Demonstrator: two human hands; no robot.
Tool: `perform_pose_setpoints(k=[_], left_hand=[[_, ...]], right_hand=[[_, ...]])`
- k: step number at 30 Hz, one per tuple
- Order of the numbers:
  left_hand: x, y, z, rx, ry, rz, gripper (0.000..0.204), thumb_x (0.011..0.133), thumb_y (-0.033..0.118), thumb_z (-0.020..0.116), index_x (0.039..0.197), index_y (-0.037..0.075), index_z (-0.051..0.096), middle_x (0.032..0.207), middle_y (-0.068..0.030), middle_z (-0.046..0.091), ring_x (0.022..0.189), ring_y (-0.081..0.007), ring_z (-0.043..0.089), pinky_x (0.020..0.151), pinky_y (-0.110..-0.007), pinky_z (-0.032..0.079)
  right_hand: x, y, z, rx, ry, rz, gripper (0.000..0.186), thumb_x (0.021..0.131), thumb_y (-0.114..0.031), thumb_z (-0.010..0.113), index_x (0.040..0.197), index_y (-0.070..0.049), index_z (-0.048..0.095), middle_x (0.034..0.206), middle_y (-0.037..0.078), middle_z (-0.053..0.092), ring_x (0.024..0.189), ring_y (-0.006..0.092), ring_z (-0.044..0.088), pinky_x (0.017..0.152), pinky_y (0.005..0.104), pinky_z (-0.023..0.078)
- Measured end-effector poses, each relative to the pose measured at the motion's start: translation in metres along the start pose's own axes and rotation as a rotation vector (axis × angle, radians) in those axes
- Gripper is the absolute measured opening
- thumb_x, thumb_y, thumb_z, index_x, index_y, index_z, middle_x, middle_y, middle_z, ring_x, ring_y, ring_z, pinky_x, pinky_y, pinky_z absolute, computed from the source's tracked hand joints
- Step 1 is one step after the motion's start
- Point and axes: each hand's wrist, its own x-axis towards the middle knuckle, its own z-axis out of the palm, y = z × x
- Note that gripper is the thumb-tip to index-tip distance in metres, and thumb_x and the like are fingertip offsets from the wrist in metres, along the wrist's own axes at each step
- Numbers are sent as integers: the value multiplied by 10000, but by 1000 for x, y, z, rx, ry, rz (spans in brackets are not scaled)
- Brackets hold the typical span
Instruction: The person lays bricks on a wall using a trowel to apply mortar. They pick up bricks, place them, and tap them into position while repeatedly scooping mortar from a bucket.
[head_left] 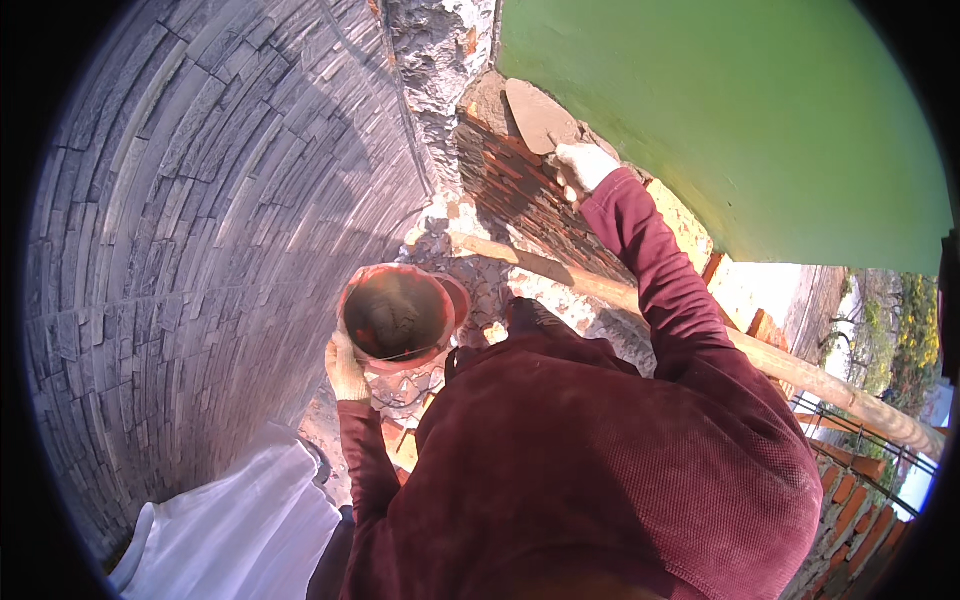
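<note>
My right hand (583, 170), in a pale glove, is closed round the handle of a mortar-smeared trowel (538, 115). The trowel's blade lies over the top of a brick wall (510, 180), where grey mortar (487, 100) is spread against the green panel. My left hand (346, 368) grips the rim of a reddish bucket (364, 292), tilted so that its mouth faces up. Inside the bucket is grey-brown mortar (405, 315). Part of my left hand's fingers is hidden by the bucket's side.
A wall of grey stacked stone (200, 220) curves along the left. The smooth green panel (720, 120) stands at upper right. A long wooden pole (590, 285) crosses beneath my right arm. At lower left is a person in a white shirt (240, 520). Stacked bricks (860, 530) stand at lower right.
</note>
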Motion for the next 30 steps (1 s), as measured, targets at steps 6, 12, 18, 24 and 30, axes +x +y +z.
perform_pose_setpoints(k=[6, 12, 18, 24, 30], left_hand=[[4, 28, 42, 47, -122, 25, 400, 1068, 372, 519, 1094, -16, 612, 1093, -73, 649, 971, -141, 617, 878, -305, 513], [25, 41, 46, 194, -188, 120, 449, 1086, 418, 450, 1159, 4, 610, 1096, -50, 642, 980, -146, 612, 865, -314, 512], [60, 70, 59, 115, -370, 327, 307, 1090, 349, 476, 1028, 76, 603, 947, 16, 605, 845, -72, 577, 707, -266, 513], [63, 176, 119, 1017, -544, 1348, 217, 1023, 180, 524, 992, -6, 633, 883, -38, 604, 820, -159, 590, 756, -331, 507], [32, 236, 160, 468, -793, 930, 199, 961, 150, 528, 966, -11, 645, 898, -156, 637, 832, -325, 633, 769, -377, 517]], right_hand=[[25, 66, 43, 16, 206, -84, 375, 969, -308, 514, 916, 21, 685, 741, 182, 681, 615, 324, 658, 591, 471, 511], [-63, 105, 25, 926, 185, 300, 264, 978, -302, 573, 1081, -66, 628, 728, 106, 614, 546, 299, 575, 501, 470, 483], [-205, 57, 28, -306, 311, -464, 316, 917, -257, 665, 1103, -10, 597, 854, 136, 650, 776, 310, 668, 694, 426, 534], [-226, -29, 95, -931, 202, -786, 291, 896, -168, 592, 1152, -30, 574, 918, 181, 639, 823, 370, 657, 715, 456, 543], [-202, -15, 139, -997, 330, -913, 406, 995, -183, 451, 1359, -3, 443, 878, 211, 660, 693, 359, 666, 592, 449, 549]])
